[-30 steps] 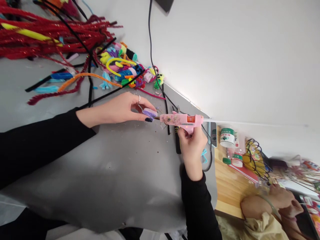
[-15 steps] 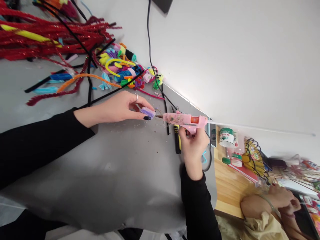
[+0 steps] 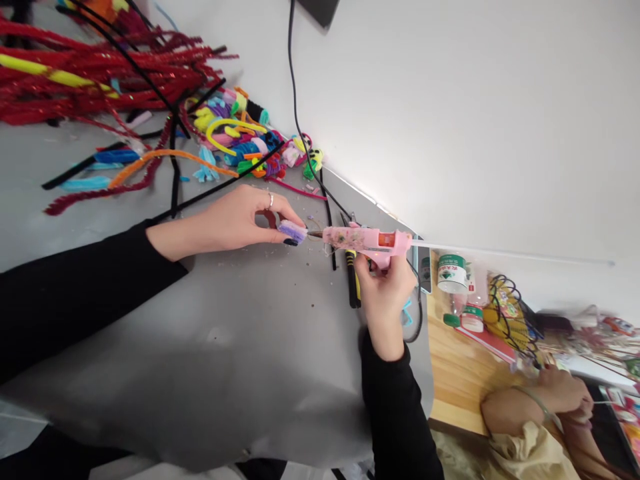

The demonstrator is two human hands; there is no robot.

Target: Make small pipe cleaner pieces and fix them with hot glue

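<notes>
Between the thumb and fingers of my left hand point(image 3: 240, 217) is a small fuzzy purple piece point(image 3: 293, 231), which looks like bundled pipe cleaner. My right hand point(image 3: 387, 293) is wrapped round the grip of a pink hot glue gun point(image 3: 353, 238). The gun lies level, its metal nozzle pointing left at the purple piece; whether tip and fuzz touch I cannot tell. A long pale glue stick point(image 3: 500, 252) sticks out of the gun's back end. Pliers with black and yellow handles point(image 3: 354, 283) lie on the grey mat point(image 3: 260, 347), partly under the gun.
Red tinsel pipe cleaners point(image 3: 125, 73) and a heap of colourful pipe-cleaner pieces point(image 3: 245, 137) lie at the upper left. A black cable point(image 3: 295, 93) crosses the mat's edge. Plastic bottles point(image 3: 453, 277) stand on a wooden table point(image 3: 457, 373) at right, near another person's hands point(image 3: 563, 393).
The whole view has shifted slightly. Both hands hold nearly the same pose, with the glue gun's nozzle still at the purple piece.
</notes>
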